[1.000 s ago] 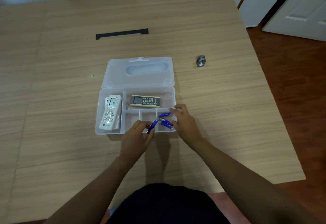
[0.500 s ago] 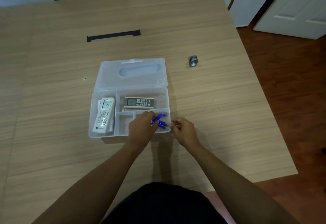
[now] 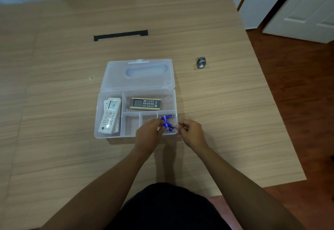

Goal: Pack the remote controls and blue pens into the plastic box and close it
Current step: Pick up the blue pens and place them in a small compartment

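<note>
Several blue pens (image 3: 167, 122) are lying crossed in the plastic box (image 3: 136, 134), in its near right compartment. My left hand (image 3: 149, 134) is pinching one pen there; my right hand (image 3: 190, 133) is curling loosely just outside that corner, holding what I cannot tell. I should be laying them flat, below the rim, so the lid (image 3: 138, 74) can shut over the remote controls (image 3: 110, 115).
</note>
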